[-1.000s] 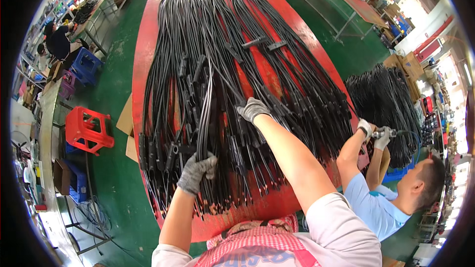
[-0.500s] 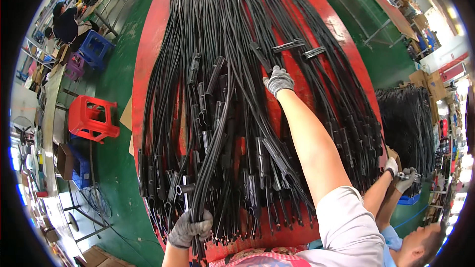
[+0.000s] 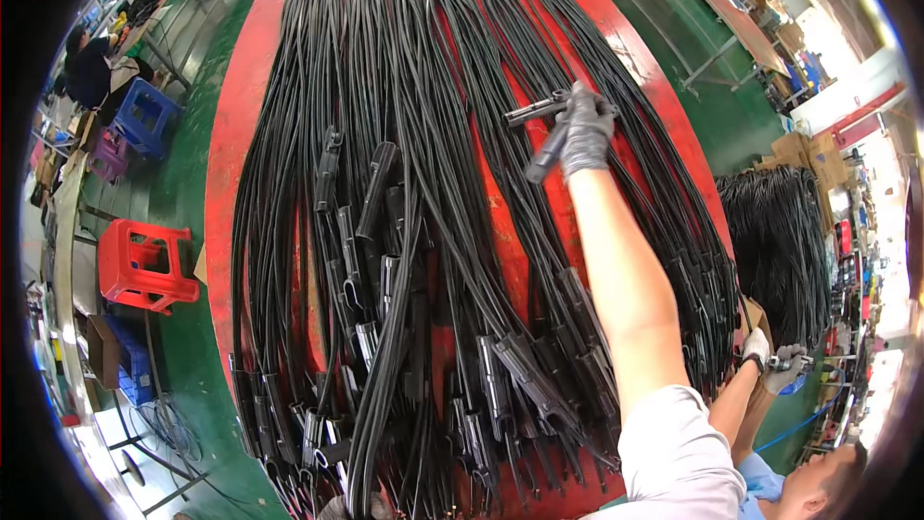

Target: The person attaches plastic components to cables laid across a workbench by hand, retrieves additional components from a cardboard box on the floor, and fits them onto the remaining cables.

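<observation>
A big red table point(image 3: 245, 116) fills the middle, and long black cables point(image 3: 404, 67) run down it from 12 o'clock to 6 o'clock. At 3 o'clock is a dark pile of cables point(image 3: 780, 250), and a co-worker point(image 3: 760, 486) in a blue shirt is at 4 o'clock. A red stool point(image 3: 117, 260) stands at 9 o'clock.

A bunch of black cables point(image 3: 377, 414) bends down toward 6 o'clock. The left hand point(image 3: 335, 508), in a grey glove, hugs that bunch, but the bottom edge hides most of its fingers.

The right hand point(image 3: 587, 130), also gloved, is between 1 and 2 o'clock. A moment ago it was just at the end of a loose black piece. Now its fingers are curled around that black piece point(image 3: 547, 156), which sticks out toward 7 o'clock. So that piece is in the hand and not just lying on the cables. Another black piece point(image 3: 535, 109) points toward 9 o'clock and touches the fingers, but I cannot tell if it is gripped too
</observation>
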A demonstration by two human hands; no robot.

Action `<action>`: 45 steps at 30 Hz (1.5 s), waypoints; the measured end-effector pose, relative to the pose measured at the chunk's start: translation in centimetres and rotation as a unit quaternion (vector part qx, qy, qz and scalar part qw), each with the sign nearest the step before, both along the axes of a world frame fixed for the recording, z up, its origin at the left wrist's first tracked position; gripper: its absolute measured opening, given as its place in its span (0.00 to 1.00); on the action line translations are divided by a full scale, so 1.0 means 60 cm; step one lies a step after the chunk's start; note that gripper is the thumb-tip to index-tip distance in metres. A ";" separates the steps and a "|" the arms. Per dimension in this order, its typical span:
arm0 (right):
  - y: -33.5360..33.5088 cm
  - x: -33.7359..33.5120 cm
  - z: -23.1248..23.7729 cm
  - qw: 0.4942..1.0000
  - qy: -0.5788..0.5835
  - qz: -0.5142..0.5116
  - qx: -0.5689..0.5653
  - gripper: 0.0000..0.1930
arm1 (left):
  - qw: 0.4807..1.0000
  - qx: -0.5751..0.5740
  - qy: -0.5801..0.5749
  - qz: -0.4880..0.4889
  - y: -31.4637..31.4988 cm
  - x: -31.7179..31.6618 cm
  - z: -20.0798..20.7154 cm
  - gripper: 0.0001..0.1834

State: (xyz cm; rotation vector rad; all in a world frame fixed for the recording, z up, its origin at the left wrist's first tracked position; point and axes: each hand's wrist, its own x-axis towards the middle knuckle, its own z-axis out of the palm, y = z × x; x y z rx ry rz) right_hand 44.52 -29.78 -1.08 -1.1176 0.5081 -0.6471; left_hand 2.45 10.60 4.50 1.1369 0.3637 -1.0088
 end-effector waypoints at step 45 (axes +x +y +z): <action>-0.058 -0.219 0.153 0.604 0.009 0.395 -0.692 0.10 | 0.988 0.054 0.146 -0.011 -0.064 0.052 -0.011 0.32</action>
